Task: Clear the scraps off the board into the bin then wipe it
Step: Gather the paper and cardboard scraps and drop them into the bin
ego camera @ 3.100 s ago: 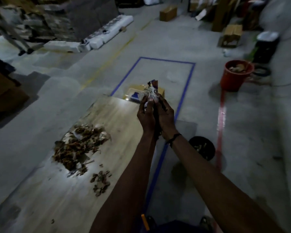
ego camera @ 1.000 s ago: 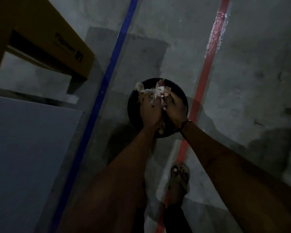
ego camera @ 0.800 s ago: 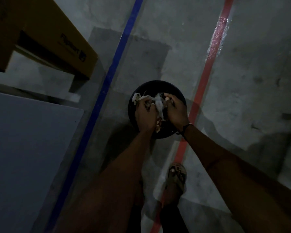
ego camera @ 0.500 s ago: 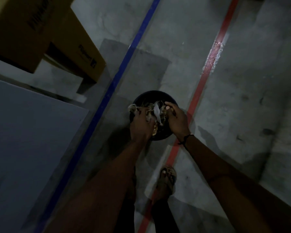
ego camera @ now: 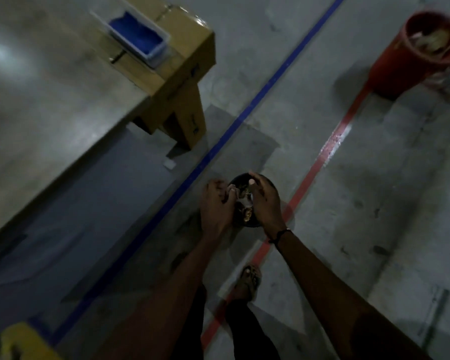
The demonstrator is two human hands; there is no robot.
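Over the black bin [ego camera: 244, 201] both hands shed scraps [ego camera: 246, 213], left hand [ego camera: 217, 207] curled on some, right hand [ego camera: 265, 201] loosening; next, probably another handful.

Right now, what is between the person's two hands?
In the head view, pale and brown scraps sit between the left hand and right hand, over the black bin below.

We find open floor [ego camera: 374, 203] right of the bin [ego camera: 247, 224]; the worktop [ego camera: 50, 113] and cardboard box [ego camera: 182, 81] block the left, a red bucket [ego camera: 400, 61] far right.
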